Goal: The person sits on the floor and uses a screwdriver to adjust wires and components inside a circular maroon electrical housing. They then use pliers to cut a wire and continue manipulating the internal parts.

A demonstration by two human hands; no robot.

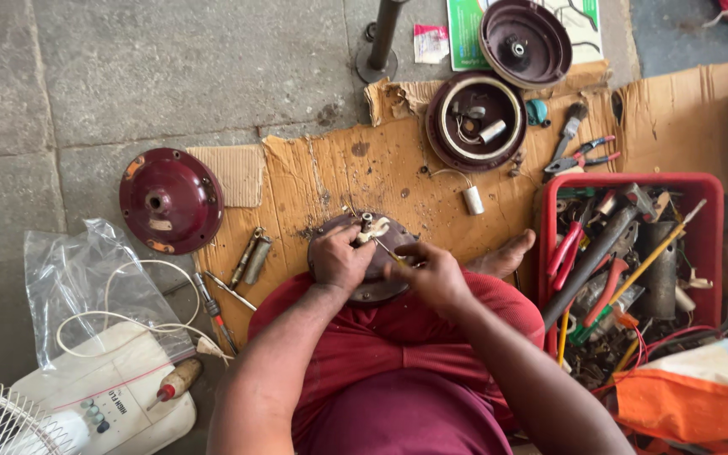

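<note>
My left hand [339, 259] grips the round maroon motor housing [362, 257] on my lap, over the cardboard sheet [355, 168]. My right hand [433, 271] pinches what looks like a thin screwdriver [391, 252] against its centre. A red tool crate [709, 244] sits just right.
</note>
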